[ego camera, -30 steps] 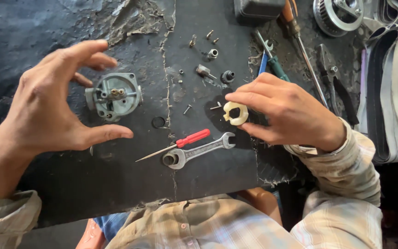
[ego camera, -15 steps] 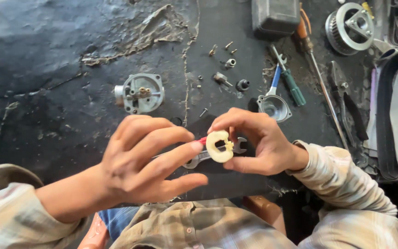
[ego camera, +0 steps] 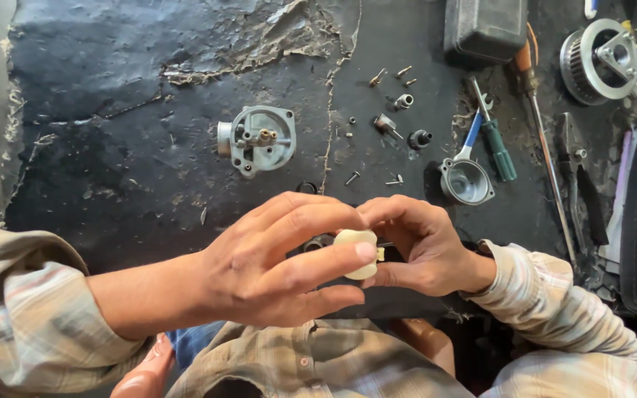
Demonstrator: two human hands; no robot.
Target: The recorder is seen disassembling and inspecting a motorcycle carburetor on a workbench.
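Note:
Both my hands meet over the near edge of the black work surface [ego camera: 112, 147]. A small cream plastic ring-shaped part [ego camera: 357, 253] sits between them, pinched by the fingers of my left hand [ego camera: 282, 262] and my right hand [ego camera: 418, 247]. A grey metal carburettor body [ego camera: 258, 138] lies on the surface beyond my hands, apart from them. A wrench and red-handled tool under my hands are mostly hidden.
A metal bowl [ego camera: 466, 180] lies right of centre, with small screws and jets [ego camera: 396, 125] scattered behind it. Screwdrivers [ego camera: 497, 151], pliers [ego camera: 580, 184], a pulley [ego camera: 602, 51] and a dark box [ego camera: 484, 29] crowd the right and far side. The surface covering is cracked and torn.
My left hand left the carburettor body and came to the cream part. My right hand carried that part toward me; both hands now hold it.

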